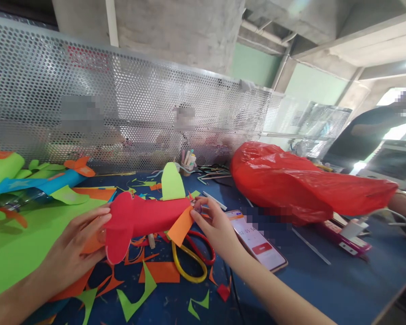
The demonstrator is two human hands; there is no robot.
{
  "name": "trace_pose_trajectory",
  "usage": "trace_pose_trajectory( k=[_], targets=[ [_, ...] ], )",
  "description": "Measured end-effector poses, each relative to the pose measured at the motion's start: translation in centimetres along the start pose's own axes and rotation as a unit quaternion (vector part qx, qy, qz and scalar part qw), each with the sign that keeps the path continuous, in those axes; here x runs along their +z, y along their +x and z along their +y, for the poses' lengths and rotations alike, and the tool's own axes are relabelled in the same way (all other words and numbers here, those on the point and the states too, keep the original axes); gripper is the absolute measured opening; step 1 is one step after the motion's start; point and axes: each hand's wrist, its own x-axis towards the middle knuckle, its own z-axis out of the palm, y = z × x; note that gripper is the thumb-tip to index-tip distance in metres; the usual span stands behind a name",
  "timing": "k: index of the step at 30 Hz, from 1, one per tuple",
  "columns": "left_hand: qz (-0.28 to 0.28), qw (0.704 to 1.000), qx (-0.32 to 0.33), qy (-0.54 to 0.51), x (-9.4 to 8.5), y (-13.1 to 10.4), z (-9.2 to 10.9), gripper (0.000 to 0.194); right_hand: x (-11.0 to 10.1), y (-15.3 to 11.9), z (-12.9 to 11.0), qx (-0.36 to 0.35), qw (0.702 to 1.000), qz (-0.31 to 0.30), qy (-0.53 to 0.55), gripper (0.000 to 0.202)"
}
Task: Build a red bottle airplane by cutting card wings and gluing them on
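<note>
A toy plane (155, 213), which looks like a bottle wrapped in red paper, lies sideways between my hands. Rounded red flaps stand at its left end, a light green wing (173, 181) sticks up, and an orange paper piece (182, 227) hangs at the right end. My left hand (83, 234) grips the left end, thumb and fingers around it. At the other end, the fingers of my right hand (213, 219) pinch beside the orange piece; the exact contact is partly hidden. Scissors (189, 272) with red and yellow handles lie just below the plane.
Green and orange paper scraps (140, 293) litter the blue table (328, 280). A phone (257, 243) and a red plastic bag (291, 180) lie right, near a power strip (347, 243). Blue and green paper planes (59, 183) sit left. A perforated metal screen (176, 90) stands behind; someone is at far right.
</note>
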Motion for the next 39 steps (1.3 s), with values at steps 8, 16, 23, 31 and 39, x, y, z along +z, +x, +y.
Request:
trace_pose_trajectory(
  k=[8,16,23,31,39],
  targets=[
    [-0.062,0.997,-0.037,-0.012,0.4,-0.3,0.2,0.062,0.7,0.3,2.4,-0.024,0.990,-0.008,-0.136,0.006],
    [-0.078,0.995,-0.055,-0.010,1.0,-0.2,-0.3,0.063,0.9,-0.5,1.6,-0.062,0.970,0.005,-0.237,0.024],
    [-0.143,0.983,-0.114,0.030,1.3,0.0,-0.5,0.073,-0.5,0.5,0.8,-0.084,0.963,-0.046,-0.252,0.016],
    [-0.098,0.983,-0.150,0.039,1.3,0.3,-1.6,0.067,-3.0,1.4,0.3,-0.001,0.828,-0.022,-0.560,0.014],
    [-0.073,0.985,-0.142,0.068,1.5,-0.1,-2.0,0.068,-1.7,0.4,2.4,0.047,0.809,-0.117,-0.574,0.026]
  ],
)
